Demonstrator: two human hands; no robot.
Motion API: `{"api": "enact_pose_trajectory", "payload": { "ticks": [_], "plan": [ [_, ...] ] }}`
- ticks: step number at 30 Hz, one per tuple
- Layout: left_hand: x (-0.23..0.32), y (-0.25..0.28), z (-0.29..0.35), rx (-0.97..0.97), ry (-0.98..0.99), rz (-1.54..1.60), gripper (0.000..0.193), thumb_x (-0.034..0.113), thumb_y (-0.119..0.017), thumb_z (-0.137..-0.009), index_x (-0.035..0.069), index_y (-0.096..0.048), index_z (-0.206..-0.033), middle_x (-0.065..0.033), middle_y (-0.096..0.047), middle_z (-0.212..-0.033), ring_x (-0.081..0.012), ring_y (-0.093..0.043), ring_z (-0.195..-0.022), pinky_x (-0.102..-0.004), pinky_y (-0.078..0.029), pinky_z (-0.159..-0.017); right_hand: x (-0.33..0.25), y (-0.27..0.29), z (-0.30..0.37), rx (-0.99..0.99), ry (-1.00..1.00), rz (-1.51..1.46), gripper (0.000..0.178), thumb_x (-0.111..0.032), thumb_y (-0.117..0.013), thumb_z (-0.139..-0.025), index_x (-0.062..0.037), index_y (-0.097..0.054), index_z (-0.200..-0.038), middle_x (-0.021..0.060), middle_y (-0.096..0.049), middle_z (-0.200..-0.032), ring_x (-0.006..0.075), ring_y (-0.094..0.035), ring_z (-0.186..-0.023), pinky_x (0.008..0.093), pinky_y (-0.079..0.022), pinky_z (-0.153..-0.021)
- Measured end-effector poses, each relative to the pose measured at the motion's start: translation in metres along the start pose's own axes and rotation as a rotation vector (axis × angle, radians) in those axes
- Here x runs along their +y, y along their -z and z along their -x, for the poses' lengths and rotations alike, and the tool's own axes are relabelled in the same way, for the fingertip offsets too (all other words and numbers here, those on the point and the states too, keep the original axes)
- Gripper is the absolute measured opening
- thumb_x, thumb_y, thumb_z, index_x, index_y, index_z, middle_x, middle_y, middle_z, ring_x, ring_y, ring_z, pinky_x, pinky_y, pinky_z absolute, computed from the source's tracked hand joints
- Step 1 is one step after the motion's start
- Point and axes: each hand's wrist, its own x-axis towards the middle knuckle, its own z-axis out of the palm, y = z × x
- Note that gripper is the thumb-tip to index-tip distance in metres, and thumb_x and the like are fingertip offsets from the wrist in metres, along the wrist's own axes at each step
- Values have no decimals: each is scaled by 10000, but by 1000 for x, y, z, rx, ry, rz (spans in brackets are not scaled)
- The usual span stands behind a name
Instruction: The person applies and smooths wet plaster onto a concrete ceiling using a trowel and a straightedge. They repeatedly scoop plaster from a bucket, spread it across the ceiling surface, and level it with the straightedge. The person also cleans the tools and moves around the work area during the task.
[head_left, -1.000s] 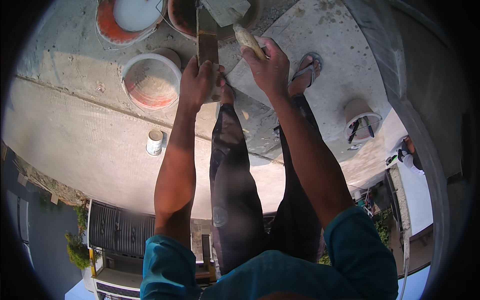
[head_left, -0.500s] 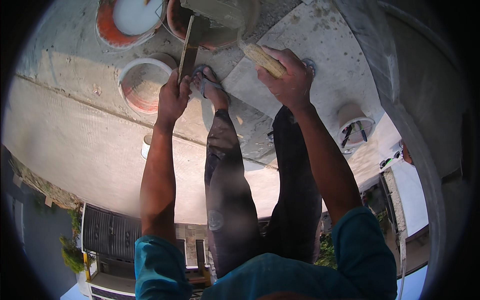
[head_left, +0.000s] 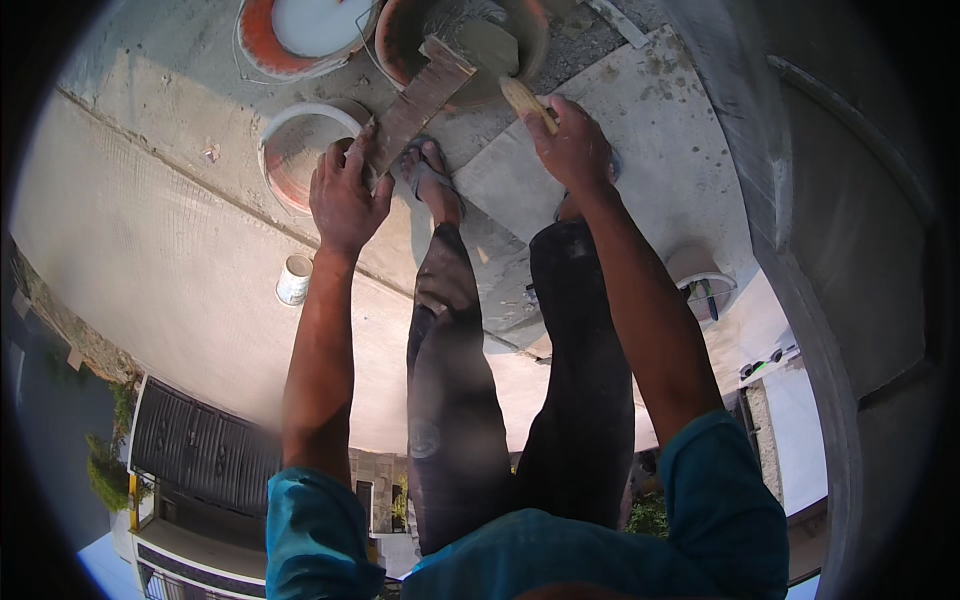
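My left hand (head_left: 348,195) grips one end of a flat, mortar-smeared wooden board (head_left: 418,112), its fingers along the edge. The board slants up and right, with its far end over the rim of an orange bucket (head_left: 392,45) of wet grey mortar. In my right hand (head_left: 572,145) is a trowel, held by its pale wooden handle (head_left: 524,102). The mortar-coated trowel blade (head_left: 487,47) is over the bucket's inside, just right of the board's far end. Whether the blade touches the mortar cannot be told.
Left of the mortar bucket stands a red bucket (head_left: 258,42) of whitish liquid. A pale-rimmed bucket (head_left: 268,160) sits beside my left hand, and a small white can (head_left: 293,281) nearer. On the right are a flat slab (head_left: 650,125), a bucket with tools (head_left: 697,268) and a grey wall (head_left: 850,250).
The board has turned from edge-on to show its broad face and now tilts right. The trowel has moved off the board's top end, its blade now over the mortar bucket. My view has shifted slightly.
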Motion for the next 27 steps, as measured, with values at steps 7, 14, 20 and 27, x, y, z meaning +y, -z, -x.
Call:
{"api": "enact_pose_trajectory", "payload": {
  "ticks": [7, 14, 20, 27],
  "plan": [
    [-7, 10, 12, 219, 299, 194, 536, 178, -767, -840, 98, -613, -1347, -113, -675, -1054, -252, -655, -918, -390, -537, -780, -68, 24, -50, 8, 267, 40, 186, -312, -662, -924, -153, -709, -1008, 99, -692, -965, 302, -689, -978, 445, -549, -808],
    [-73, 27, -79, 98, 820, 1208, 234, 206, -535, -1012, 24, -680, -1034, -75, -704, -866, -123, -647, -674, -300, -520, -594, -182, -70, -187, 95, 732, 388, 209, -190, -675, -861, -151, -715, -1063, 133, -653, -1208, 341, -598, -1120, 466, -502, -905],
    [-173, -22, -141, -269, 858, 985, 384, 263, -569, -980, -23, -624, -1231, -159, -707, -932, -221, -703, -776, -344, -547, -670, -203, -157, -255, 224, 943, 764, 179, -207, -668, -843, -80, -751, -938, 154, -660, -1095, 295, -601, -1136, 465, -479, -928],
    [-175, -11, -142, -191, 888, 1209, 464, 280, -578, -965, -74, -571, -1265, -191, -703, -1006, -254, -718, -815, -416, -564, -678, -199, -128, -204, 88, 443, 141, 265, -258, -570, -983, -28, -586, -1114, 269, -678, -1068, 455, -655, -973, 559, -500, -823]
  ]
}}
